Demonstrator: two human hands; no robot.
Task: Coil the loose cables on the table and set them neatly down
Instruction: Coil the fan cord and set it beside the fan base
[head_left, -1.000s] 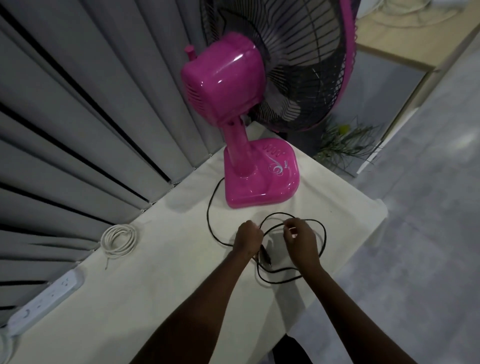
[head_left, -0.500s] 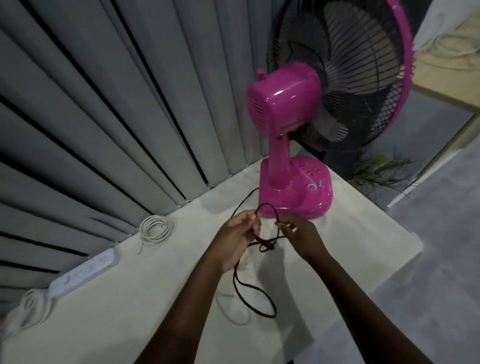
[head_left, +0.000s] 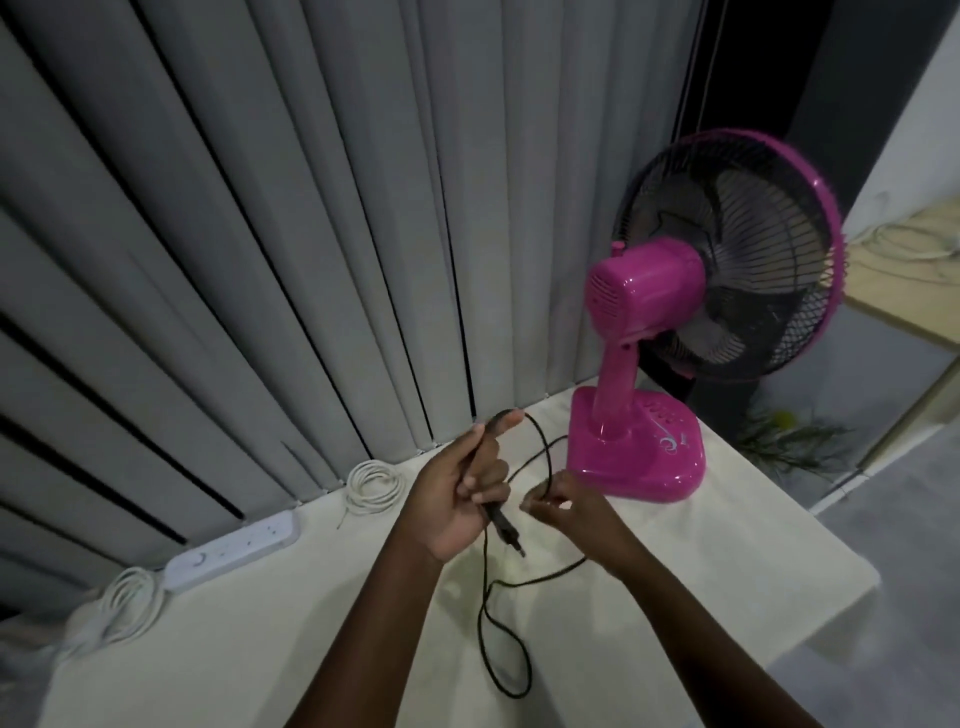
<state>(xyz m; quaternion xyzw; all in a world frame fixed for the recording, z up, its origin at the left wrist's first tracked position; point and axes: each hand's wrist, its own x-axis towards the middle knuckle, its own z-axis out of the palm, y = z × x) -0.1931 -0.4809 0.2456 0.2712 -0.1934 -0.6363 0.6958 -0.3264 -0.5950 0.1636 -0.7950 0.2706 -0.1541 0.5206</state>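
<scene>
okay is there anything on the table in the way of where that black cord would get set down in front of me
Nothing visible. The black cord is held up by the left hand and right hand, and the table beneath is bare. The fan, white coil and power strip sit off to the sides.

Glossy pink plastic fan (head_left: 636, 447), matt cream tablecloth (head_left: 727, 561), grey fabric curtain (head_left: 260, 234)

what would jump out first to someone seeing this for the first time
The bright pink fan standing at the far right of the cloth-covered table, against grey curtains. Next, the two hands at centre: the left hand and right hand hold a black cable that loops down onto the cloth.
</scene>
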